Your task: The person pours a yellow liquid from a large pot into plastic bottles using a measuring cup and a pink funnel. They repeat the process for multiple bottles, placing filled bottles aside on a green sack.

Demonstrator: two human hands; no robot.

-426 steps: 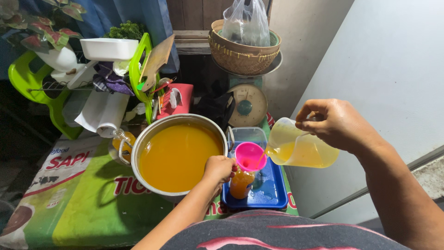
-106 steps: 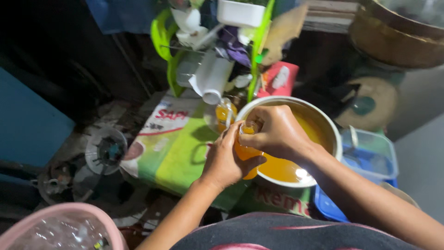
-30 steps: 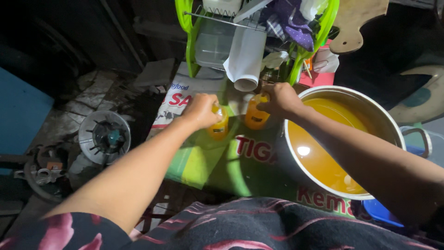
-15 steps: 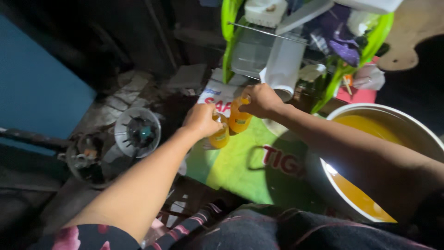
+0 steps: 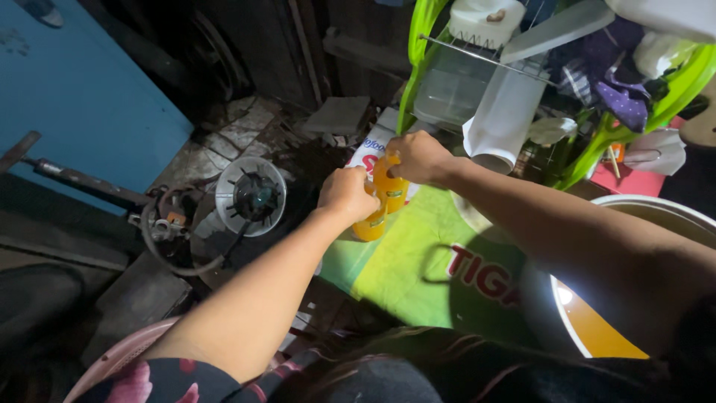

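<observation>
Dim green mat (image 5: 418, 261), hands hiding two orange bottles' tops, pot (image 5: 634, 313) cropped

The tops of both orange bottles (image 5: 380, 201) are covered by the hands; the pot (image 5: 656, 224) is cropped at the right edge.

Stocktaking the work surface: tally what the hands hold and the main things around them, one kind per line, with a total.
Small bottles of orange liquid, one under the left hand at, one under the right hand at: 2
Large pot of orange liquid: 1
Green dish rack: 1
Green printed mat: 1
Total: 5
</observation>
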